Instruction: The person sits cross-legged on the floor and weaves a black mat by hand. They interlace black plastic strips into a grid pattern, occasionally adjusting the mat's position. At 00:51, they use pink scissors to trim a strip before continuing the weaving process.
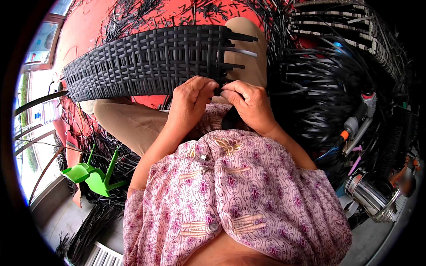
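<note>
A long, curved panel of black woven strips lies across my legs, with loose strip ends sticking out at its right edge. At the panel's lower right corner, my left hand is closed, thumb and fingers pinched on a black strip. My right hand is closed close beside it, pinching a black strip that hangs down toward my lap. The fingertips almost meet, and they partly hide what lies between them. Whether both hands hold the same strip is hard to tell.
Black strips are heaped on my right, with a grey tool with an orange tip on them. A shiny metal container stands lower right. A woven frame is at the far right. Green plastic objects lie left, near a red surface.
</note>
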`<state>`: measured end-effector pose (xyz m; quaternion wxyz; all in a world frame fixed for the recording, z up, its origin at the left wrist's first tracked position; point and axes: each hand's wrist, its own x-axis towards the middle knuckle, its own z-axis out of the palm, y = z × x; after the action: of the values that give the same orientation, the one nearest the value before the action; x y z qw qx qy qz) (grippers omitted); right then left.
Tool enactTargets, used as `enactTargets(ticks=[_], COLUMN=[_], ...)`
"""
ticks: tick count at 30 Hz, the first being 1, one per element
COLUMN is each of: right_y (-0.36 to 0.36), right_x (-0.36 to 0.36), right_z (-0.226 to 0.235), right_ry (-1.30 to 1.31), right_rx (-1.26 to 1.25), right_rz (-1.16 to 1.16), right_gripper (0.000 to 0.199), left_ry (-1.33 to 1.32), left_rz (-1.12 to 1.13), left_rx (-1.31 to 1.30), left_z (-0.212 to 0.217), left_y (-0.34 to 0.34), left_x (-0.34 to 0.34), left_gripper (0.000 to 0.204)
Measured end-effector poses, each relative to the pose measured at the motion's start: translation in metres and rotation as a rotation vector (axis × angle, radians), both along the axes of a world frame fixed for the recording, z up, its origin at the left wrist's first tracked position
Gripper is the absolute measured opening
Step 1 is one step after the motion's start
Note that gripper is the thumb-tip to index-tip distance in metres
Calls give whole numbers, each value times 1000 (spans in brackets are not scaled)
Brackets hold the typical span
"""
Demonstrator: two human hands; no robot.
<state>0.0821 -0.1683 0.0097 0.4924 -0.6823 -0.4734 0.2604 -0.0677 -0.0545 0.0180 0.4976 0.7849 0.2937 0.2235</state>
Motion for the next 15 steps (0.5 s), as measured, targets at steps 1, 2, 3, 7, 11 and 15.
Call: enactTargets(ticks=[1, 2, 3, 7, 11, 15], right_y=[1, 1, 4, 9, 13, 21], right_x=[5, 9, 14, 30, 37, 40], right_z=[-1, -3, -5, -14, -19, -24], right_ry=[-7, -10, -65, -18, -21, -28], right_rx=[-5, -13, 16, 8, 55, 78], right_rz=[-25, -50, -108, -204, -203, -197], right_gripper=[11, 11, 11, 11, 12, 13], left_ry=[-14, -1, -6, 133, 356, 399], left_rz=[45, 85, 119, 187, 226, 203], left_rx=[-108, -3, 107, 488, 528, 514], left_z=[-1, -4, -7, -17, -20, -18], left_y=[1, 2, 8, 26, 23, 21], left_x=[5, 11, 19, 48, 58, 60], left_gripper=[12, 11, 11, 16, 26, 26])
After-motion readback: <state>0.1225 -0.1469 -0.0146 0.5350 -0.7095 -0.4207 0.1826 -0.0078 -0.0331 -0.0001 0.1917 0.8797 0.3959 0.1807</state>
